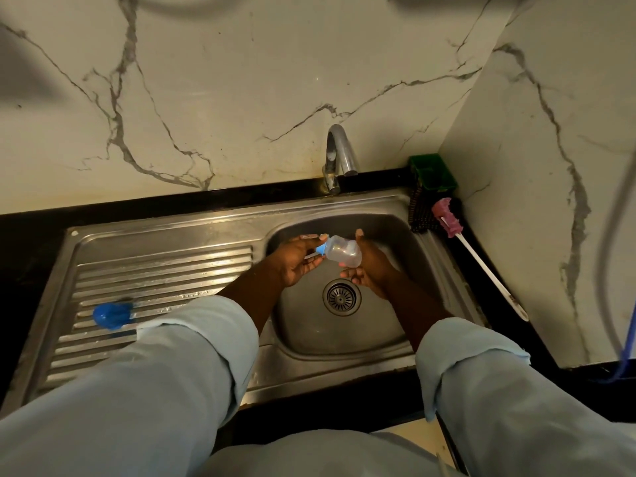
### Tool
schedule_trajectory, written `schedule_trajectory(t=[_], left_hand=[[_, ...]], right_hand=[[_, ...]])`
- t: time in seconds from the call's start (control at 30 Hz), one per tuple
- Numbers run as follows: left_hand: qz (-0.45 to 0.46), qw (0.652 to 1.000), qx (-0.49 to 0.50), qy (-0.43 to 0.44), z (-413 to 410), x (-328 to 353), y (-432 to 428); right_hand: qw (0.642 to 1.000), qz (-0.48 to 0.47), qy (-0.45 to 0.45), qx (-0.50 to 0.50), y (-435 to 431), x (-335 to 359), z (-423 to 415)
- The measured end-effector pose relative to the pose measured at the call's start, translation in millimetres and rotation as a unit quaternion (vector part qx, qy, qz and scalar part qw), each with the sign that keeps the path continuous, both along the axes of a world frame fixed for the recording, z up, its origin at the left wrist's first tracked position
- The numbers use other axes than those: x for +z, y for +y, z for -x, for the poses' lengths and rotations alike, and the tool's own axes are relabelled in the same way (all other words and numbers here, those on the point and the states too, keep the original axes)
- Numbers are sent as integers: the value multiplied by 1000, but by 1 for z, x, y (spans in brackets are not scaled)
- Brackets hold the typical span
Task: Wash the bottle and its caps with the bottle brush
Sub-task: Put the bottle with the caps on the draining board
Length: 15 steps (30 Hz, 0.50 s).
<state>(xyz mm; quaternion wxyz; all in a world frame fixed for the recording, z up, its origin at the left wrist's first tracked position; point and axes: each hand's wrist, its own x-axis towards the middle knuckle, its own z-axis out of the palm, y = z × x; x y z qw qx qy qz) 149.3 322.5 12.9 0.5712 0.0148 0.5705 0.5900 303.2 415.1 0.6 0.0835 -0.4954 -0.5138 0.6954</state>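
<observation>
Bottle (344, 255) is gripped by the right hand (370, 266) over the sink (309, 325), its blue collar (320, 249) seemingly pinched by the left hand (299, 261). A cap (113, 315) is laid well left of that hand; the bottle brush (481, 265), off right, is untouched, so scrubbing is judged not begun.
</observation>
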Motion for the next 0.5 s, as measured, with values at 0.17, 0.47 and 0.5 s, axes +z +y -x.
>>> schedule_trajectory(t=[0.17, 0.47, 0.5], left_hand=[[3, 1000, 6, 12, 1, -1, 0], [5, 1000, -7, 30, 12, -5, -2], [5, 999, -3, 31, 12, -4, -3]], right_hand=[[998, 10, 47, -45, -7, -10, -2], [999, -23, -17, 18, -2, -6, 0], [1000, -15, -20, 18, -4, -6, 0]])
